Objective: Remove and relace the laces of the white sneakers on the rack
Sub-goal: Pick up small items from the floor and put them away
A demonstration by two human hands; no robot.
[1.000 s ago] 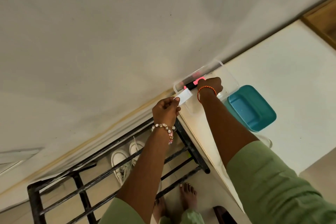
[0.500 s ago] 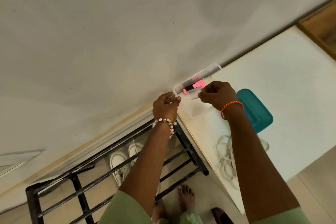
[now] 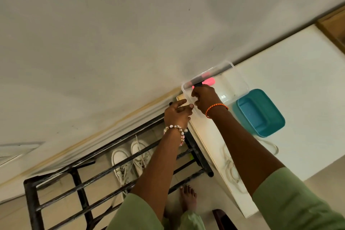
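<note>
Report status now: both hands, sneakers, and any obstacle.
Left hand open at table corner; right hand inside clear container. White sneakers below rack bars. Loose laces on table.

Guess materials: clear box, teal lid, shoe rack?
Clear box: looks like transparent glossy plastic; the counter and a pink marker show through its walls.
Teal lid: opaque plastic with a smooth, molded look, probably.
Shoe rack: likely painted metal bars; the black coating looks scuffed and worn pale in patches.
</note>
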